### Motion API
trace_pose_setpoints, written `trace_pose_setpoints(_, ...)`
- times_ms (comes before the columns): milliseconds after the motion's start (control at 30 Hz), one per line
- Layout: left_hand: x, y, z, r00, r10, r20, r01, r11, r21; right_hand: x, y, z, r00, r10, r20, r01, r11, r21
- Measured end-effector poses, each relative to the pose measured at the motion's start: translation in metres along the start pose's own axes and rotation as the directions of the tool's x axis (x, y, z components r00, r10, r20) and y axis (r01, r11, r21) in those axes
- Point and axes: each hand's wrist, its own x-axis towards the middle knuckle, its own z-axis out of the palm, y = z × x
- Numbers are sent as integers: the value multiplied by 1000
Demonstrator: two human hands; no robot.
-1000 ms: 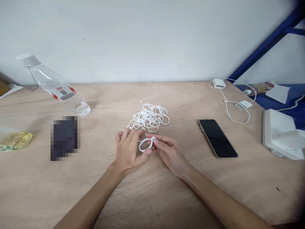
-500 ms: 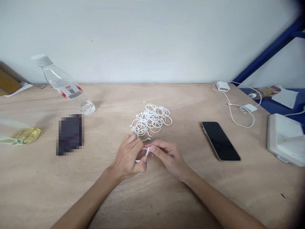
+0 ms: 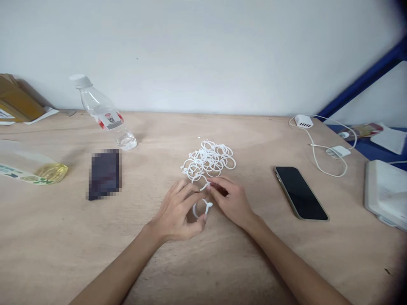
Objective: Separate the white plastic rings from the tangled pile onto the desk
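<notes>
Between the thumb and fingers of my left hand (image 3: pixel 178 212) is a white plastic ring (image 3: pixel 208 206), its small knob pointing right. My right hand (image 3: pixel 233 203) pinches the end of another white plastic ring (image 3: pixel 203 187) at the near edge of the pile. That second ring seems to have a gap near my fingertips. Just beyond both hands lies a loose pile of similar white rings (image 3: pixel 211 160), several of them overlapping. My fingers hide part of each held ring.
Left of the hands are a water bottle (image 3: pixel 110 118), a pixelated dark item (image 3: pixel 104 174) and a clear pack with yellow contents (image 3: pixel 52 173). A phone (image 3: pixel 300 192), a white charger with cable (image 3: pixel 304 121) and a white device (image 3: pixel 386 190) are on the right.
My right hand has left the ring in my left hand and taken hold of another at the pile's edge. The view has turned slightly left.
</notes>
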Motion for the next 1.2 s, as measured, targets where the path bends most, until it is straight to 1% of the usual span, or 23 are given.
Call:
trace_pose_setpoints(67,0,-1,-3,994,10,-110,-10,1000,-1,-2,0,-4,999,-24,-38,26,998,60)
trace_pose_setpoints(133,0,-2,-6,970,-3,-241,4,1000,2,-4,-2,-6,995,-74,-72,80,994,80)
trace_pose_setpoints(200,0,-4,-7,939,-69,-336,80,997,18,-5,-5,-6,986,-136,-99,144,986,86)
trace_pose_setpoints(233,1,-5,-7,926,-118,-359,137,990,26,-5,-6,-6,981,-160,-109,170,982,86)
trace_pose_setpoints(267,1,-6,-6,918,-167,-360,190,981,28,-5,-7,-5,978,-177,-109,187,979,87)
trace_pose_setpoints(300,1,-7,-5,918,-208,-338,230,973,24,-5,-8,-5,977,-186,-105,195,977,88)
trace_pose_setpoints(333,0,-7,-3,927,-232,-296,247,969,14,-5,-9,-4,977,-189,-99,198,976,91)
trace_pose_setpoints(400,-1,-9,0,961,-206,-183,205,978,-26,-5,-10,-3,979,-180,-94,190,976,109)
trace_pose_setpoints(433,-1,-9,1,976,-168,-142,163,986,-47,-5,-10,-3,981,-169,-97,181,975,130)
trace_pose_setpoints(467,-2,-9,2,984,-126,-125,119,991,-61,-5,-11,-3,984,-146,-97,160,974,161)
trace_pose_setpoints(533,-3,-8,3,987,-59,-146,50,997,-60,-6,-12,-4,996,-43,-74,62,960,273)
trace_pose_setpoints(567,-3,-7,3,985,-37,-171,29,998,-48,-6,-13,-4,999,30,-32,-17,934,357)
trace_pose_setpoints(633,-2,-7,1,975,-3,-220,0,1000,-15,-5,-16,-7,981,158,108,-191,827,528)
trace_pose_setpoints(700,-2,-7,0,966,9,-257,-5,1000,14,-4,-20,-10,949,215,230,-313,713,627)
trace_pose_setpoints(733,-1,-7,0,961,8,-276,0,1000,28,-4,-22,-11,937,229,263,-347,688,637)
trace_pose_setpoints(767,-1,-8,0,956,3,-293,9,999,41,-4,-24,-11,929,241,281,-368,689,624)
trace_pose_setpoints(867,-1,-9,0,942,-14,-336,41,996,76,-4,-30,-10,912,260,317,-398,750,529)
trace_pose_setpoints(933,-1,-9,1,940,-15,-342,49,995,91,-5,-31,-8,907,263,330,-403,771,494)
trace_pose_setpoints(1033,1,-8,1,956,-14,-293,41,995,88,-4,-29,-7,915,289,282,-396,783,480)
trace_pose_setpoints(1133,2,-7,1,973,-6,-233,21,998,65,-3,-25,-8,927,302,221,-372,815,445)
trace_pose_setpoints(1200,2,-7,1,978,-9,-206,18,999,42,-4,-25,-7,931,288,224,-360,820,445)
